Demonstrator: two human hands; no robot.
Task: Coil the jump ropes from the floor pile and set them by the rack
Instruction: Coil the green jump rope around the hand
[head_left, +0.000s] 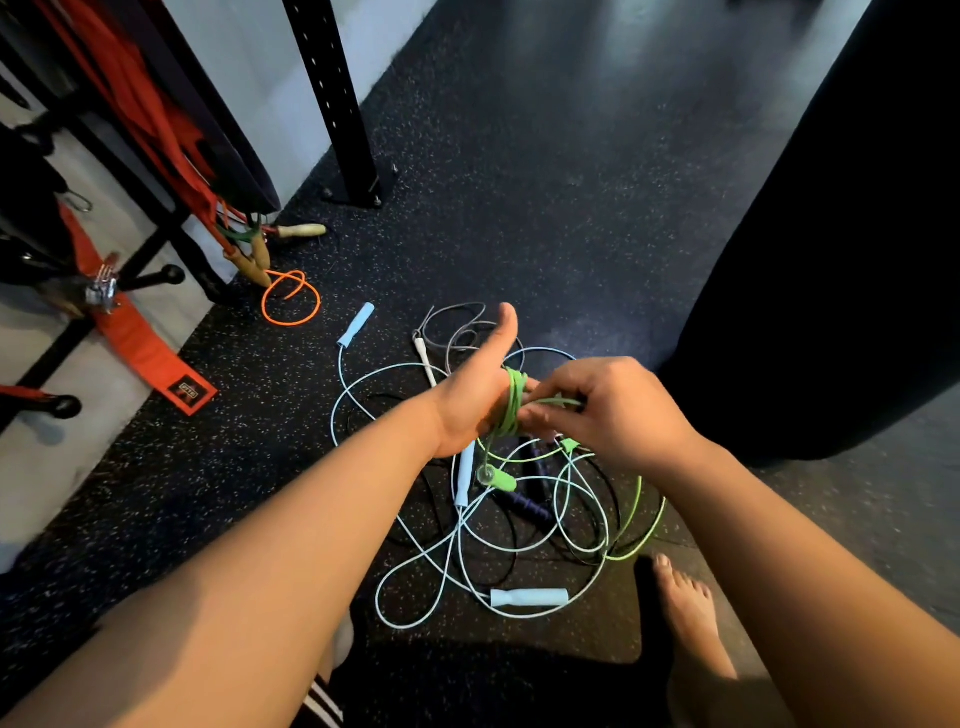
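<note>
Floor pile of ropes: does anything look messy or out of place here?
Yes: the floor pile is a tangle. The light-blue rope sprawls in wide loops that cross by the purple handles. Only the green rope looks orderly, wound round the left hand while the right hand pinches it.

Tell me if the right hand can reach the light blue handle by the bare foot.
Probably not yet. The light blue handle lies uncovered on the floor below the right hand, but that hand pinches the green rope wound round the left hand and would need to let go first.
</note>
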